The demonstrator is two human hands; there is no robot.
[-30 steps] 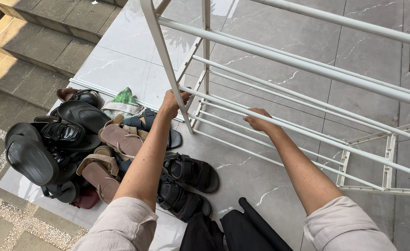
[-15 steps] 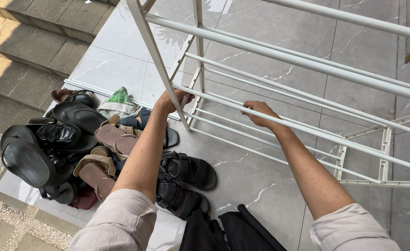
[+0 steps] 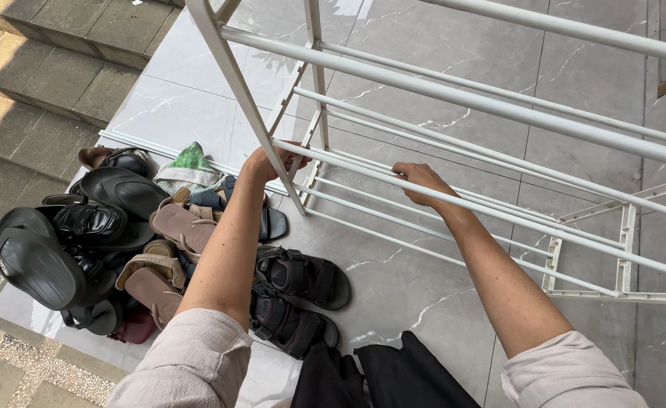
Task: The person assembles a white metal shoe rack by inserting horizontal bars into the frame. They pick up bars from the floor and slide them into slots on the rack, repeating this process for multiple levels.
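Note:
A white metal shoe rack [image 3: 499, 106] with bare rail shelves stands on the grey marble floor. My left hand [image 3: 263, 162] grips the lower front rail where it meets the rack's slanted left leg. My right hand [image 3: 420, 181] is closed over the same rail further to the right. Both arms reach forward out of pale rolled sleeves.
A heap of shoes lies left of the rack: black sandals [image 3: 303, 276], tan sandals [image 3: 178, 227], black slippers [image 3: 34, 261], a black loafer [image 3: 91, 219], and a green and white cloth [image 3: 189, 168]. Stone steps [image 3: 53, 83] rise at the upper left. My dark trousers [image 3: 393, 378] show at the bottom.
The rack, with both hands on it, has shifted slightly left and upward in view. Both grips stay the same.

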